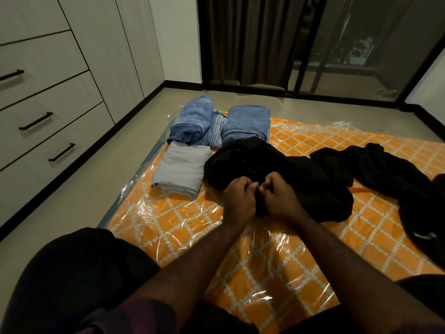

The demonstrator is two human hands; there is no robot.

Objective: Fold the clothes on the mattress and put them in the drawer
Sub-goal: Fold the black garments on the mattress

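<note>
Black garment (pixel 277 169) bunched mid-mattress (pixel 277 249), left hand (pixel 238 201) and right hand (pixel 281 197) both pinching its near edge, fingers curled. Folded grey shirt (pixel 181 172) just left, folded jeans (pixel 245 124) behind. Closed drawers (pixel 45 97) far left.

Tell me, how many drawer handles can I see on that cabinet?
3. The top handle sits at the left edge, the middle handle below it, the bottom handle lowest, nearest the mattress. More may lie beyond the frame.
</note>
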